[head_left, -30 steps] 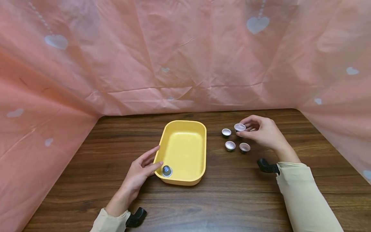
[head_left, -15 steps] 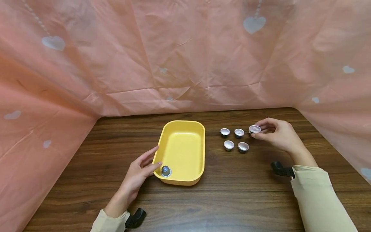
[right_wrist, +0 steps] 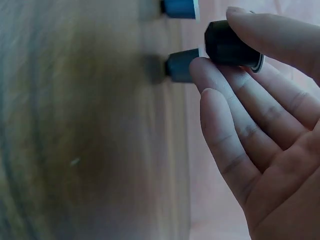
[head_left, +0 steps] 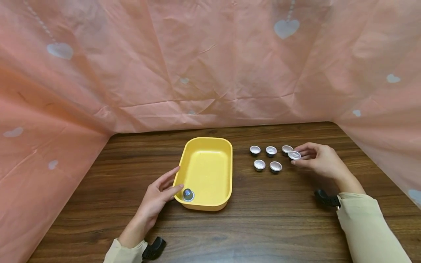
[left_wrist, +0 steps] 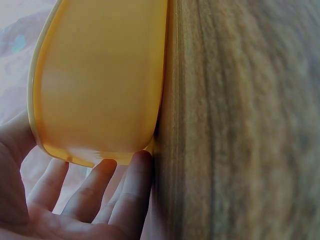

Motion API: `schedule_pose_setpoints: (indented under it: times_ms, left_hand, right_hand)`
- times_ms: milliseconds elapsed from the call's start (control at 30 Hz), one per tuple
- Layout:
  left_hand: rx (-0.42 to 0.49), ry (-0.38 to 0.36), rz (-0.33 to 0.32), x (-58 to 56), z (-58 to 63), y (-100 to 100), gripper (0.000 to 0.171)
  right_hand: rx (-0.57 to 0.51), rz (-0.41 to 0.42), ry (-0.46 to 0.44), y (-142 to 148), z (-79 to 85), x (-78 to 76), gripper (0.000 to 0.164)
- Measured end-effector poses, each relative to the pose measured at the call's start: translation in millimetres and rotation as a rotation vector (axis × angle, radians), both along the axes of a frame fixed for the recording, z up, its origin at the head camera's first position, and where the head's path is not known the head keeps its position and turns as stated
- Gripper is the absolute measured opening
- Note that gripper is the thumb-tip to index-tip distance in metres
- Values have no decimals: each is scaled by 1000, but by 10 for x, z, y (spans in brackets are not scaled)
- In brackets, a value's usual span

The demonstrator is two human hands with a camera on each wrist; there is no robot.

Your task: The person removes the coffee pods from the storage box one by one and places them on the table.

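My left hand (head_left: 159, 191) holds the near left corner of a yellow plastic tray (head_left: 231, 171), thumb over the rim and fingers against the outer wall. One coffee capsule (head_left: 188, 195) sits foil side down in that corner. My right hand (head_left: 323, 162) pinches another coffee capsule (head_left: 294, 155), foil side up, between thumb and fingers; its black body (right_wrist: 230, 45) shows in the right wrist view. Just behind it stands a capsule (head_left: 286, 148), partly overlapped by the held one. To the left, several more capsules (head_left: 271, 151) stand foil side up in two rows.
The things stand on a dark wood-grain table (head_left: 250, 226). A pink cloth (head_left: 204, 73) with pale hearts hangs around the back and sides. Black straps (head_left: 154, 248) are worn at both wrists, below beige sleeves (head_left: 371, 223).
My right hand has moved right, then slightly nearer. A capsule now stands at the back row's right end, where the hand was half a second ago. My left hand and the tray stay put.
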State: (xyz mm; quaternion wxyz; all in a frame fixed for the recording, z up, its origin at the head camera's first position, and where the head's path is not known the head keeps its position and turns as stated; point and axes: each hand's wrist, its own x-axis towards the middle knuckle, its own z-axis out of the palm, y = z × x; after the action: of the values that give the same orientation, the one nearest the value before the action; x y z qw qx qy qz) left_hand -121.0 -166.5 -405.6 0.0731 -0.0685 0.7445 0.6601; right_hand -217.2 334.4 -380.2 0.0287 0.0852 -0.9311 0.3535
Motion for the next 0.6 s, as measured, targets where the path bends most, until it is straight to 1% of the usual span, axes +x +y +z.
schedule_pose_setpoints:
  times_ms: [233, 333, 600]
  left_hand:
    - [6, 3, -3, 17, -15, 11, 63]
    - [3, 4, -2, 16, -20, 9, 64]
    - [-1, -12, 10, -9, -30, 17, 61]
  right_hand:
    - [-7, 55, -66, 64, -126, 3, 43]
    - [-5, 68, -88, 68, -147, 3, 43]
    - [-8, 75, -108, 81, -163, -16, 47]
